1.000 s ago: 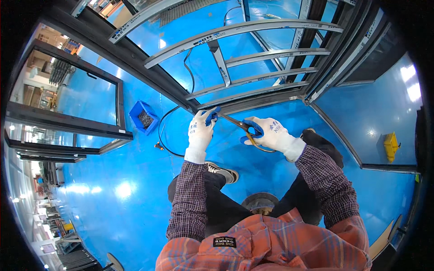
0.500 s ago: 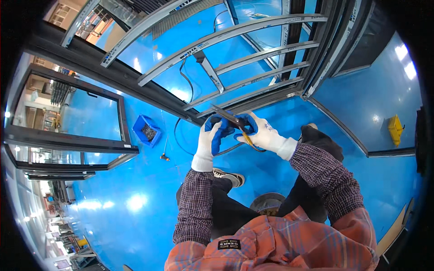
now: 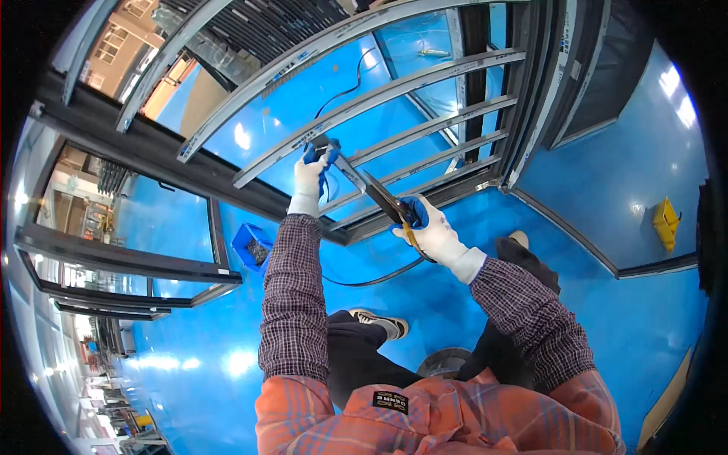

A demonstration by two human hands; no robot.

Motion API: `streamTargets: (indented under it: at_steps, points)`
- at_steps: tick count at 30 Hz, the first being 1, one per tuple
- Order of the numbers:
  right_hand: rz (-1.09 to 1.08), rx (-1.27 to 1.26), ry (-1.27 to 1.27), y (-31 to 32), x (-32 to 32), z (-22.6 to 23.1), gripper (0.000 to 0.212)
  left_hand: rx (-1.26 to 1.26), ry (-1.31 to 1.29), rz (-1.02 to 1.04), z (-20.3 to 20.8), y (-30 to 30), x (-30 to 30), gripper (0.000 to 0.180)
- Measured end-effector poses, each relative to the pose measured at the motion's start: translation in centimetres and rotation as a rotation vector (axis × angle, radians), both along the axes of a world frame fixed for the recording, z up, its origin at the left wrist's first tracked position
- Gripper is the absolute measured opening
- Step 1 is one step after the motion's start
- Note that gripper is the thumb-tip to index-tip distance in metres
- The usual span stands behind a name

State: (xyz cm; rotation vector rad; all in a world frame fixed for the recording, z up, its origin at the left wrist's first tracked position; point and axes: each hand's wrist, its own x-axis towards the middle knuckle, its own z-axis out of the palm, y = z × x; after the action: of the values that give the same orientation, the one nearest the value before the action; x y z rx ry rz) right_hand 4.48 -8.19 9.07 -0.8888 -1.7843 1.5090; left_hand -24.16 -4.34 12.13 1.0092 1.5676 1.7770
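Observation:
My left hand (image 3: 309,176), in a white glove with blue palm, reaches forward to the slatted frame. Its fingers are closed around the dark upper end of a short grey strip (image 3: 348,171) that lies across the curved slats (image 3: 379,99). My gloved right hand (image 3: 438,230) grips a pair of scissors (image 3: 384,198) with long dark blades and yellow handles. Their tips point up and left, close to the strip's lower end. Whether the blades touch the strip I cannot tell.
A large dark frame (image 3: 174,154) stands ahead of me. On the left are a glazed panel (image 3: 121,254) and a blue bin (image 3: 246,241) of small parts. A dark hose (image 3: 371,283) lies on the blue floor. A yellow bin (image 3: 666,223) sits far right; a round container (image 3: 445,362) is between my feet.
My left hand has left the scissors area and moved forward and left onto the short strip. My right hand still holds the scissors in nearly the same place. The view has shifted slightly.

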Motion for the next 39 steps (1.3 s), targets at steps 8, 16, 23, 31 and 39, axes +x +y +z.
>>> streamTargets:
  at_steps: [8,16,23,31,39]
  points:
    - [-0.028,0.007,0.080,1.4,1.6,0.9,0.047,0.298,-0.314,0.005,1.2,2.7,1.6,0.016]
    - [-0.052,0.000,-0.084,1.1,2.6,2.4,0.048,0.280,-0.293,0.262,1.5,3.2,5.1,0.026]
    - [-0.049,0.001,-0.017,1.0,2.5,2.3,0.050,0.161,0.038,0.284,2.0,2.4,4.5,0.037]
    - [-0.084,0.031,0.027,1.0,2.7,1.5,0.048,0.133,-0.057,0.260,2.3,2.1,4.1,0.041]
    - [-0.108,-0.023,0.069,1.8,3.5,1.4,0.049,0.120,-0.274,0.472,-1.2,-1.8,6.4,0.037]
